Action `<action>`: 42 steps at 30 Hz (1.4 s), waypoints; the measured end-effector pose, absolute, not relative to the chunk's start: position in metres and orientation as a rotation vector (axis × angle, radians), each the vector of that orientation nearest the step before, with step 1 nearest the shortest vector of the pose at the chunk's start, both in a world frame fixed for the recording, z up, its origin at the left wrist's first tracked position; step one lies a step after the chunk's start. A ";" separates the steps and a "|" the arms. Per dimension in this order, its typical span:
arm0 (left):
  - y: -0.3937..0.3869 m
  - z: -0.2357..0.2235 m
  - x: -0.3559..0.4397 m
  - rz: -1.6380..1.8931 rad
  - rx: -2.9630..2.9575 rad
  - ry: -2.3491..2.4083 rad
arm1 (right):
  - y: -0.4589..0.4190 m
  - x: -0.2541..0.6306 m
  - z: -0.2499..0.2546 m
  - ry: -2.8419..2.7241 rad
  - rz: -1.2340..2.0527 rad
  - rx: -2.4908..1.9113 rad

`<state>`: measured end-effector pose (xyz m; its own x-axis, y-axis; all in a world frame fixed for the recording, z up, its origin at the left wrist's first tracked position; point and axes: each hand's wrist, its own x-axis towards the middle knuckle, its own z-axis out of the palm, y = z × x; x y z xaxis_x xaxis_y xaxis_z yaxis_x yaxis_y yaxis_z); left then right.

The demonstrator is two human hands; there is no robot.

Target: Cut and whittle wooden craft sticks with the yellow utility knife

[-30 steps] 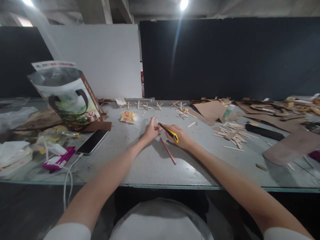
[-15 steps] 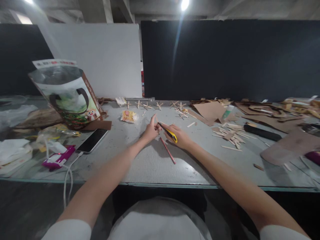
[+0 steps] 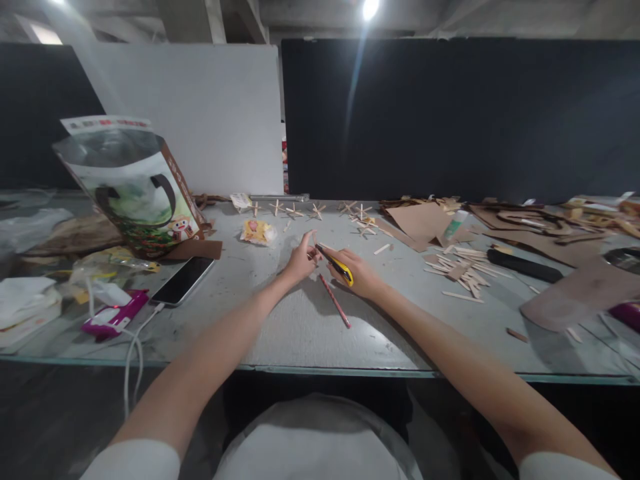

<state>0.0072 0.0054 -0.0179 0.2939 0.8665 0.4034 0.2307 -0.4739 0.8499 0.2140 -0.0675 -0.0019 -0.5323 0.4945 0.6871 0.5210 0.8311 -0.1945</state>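
Observation:
My right hand [image 3: 361, 270] is closed around a yellow and black utility knife [image 3: 342, 269], whose front end points up and left toward my other hand. My left hand [image 3: 301, 260] is right beside the knife's tip, its fingers bent and pinched together. What those fingers hold is too small to make out. On the tabletop below the hands, a red patterned pencil [image 3: 336, 303] lies slanted. Beyond the hands stand several small crossed-stick pieces [image 3: 317, 212] in a row, near a small yellow packet [image 3: 257, 232].
Loose wooden sticks [image 3: 463, 272], a black-handled tool [image 3: 525, 265], cardboard pieces [image 3: 417, 223] and a glue tube [image 3: 455, 225] lie to the right, with a translucent cup [image 3: 575, 297]. Leftward are a phone [image 3: 185, 281], a purple power strip [image 3: 115, 317] and a large printed bag [image 3: 140, 200].
Both hands stay almost in place, with the knife still in my right hand. The left fingers and the knife shift very slightly; the view tilts a little.

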 end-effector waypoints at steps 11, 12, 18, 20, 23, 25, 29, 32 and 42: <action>0.006 -0.021 0.004 1.212 1.892 0.852 | -0.070 0.212 0.001 -2.208 -0.051 -0.768; 0.006 -0.021 0.004 1.209 1.890 0.849 | -0.071 0.212 0.001 -2.208 -0.052 -0.772; 0.007 -0.021 0.005 1.199 1.869 0.858 | -0.073 0.211 0.003 -2.203 -0.059 -0.802; 0.006 -0.020 0.005 1.185 1.845 0.878 | -0.073 0.211 0.003 -2.201 -0.062 -0.809; 0.003 -0.020 0.005 1.172 1.809 0.890 | -0.073 0.210 0.002 -2.202 -0.056 -0.831; 0.001 -0.019 0.005 1.164 1.798 0.888 | -0.073 0.209 0.001 -2.208 -0.054 -0.839; -0.002 -0.016 0.006 1.142 1.776 0.884 | -0.072 0.209 0.001 -2.217 -0.062 -0.819; -0.004 -0.012 0.006 1.145 1.771 0.873 | -0.071 0.209 0.000 -2.212 -0.072 -0.805; -0.006 -0.007 0.006 1.157 1.728 0.904 | -0.071 0.208 0.002 -2.210 -0.072 -0.808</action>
<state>0.0056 -0.0059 -0.0066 0.3118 0.8901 0.3324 0.1077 -0.3807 0.9184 0.2083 -0.0709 0.0016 -0.5051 0.5275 0.6831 0.5711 0.7977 -0.1937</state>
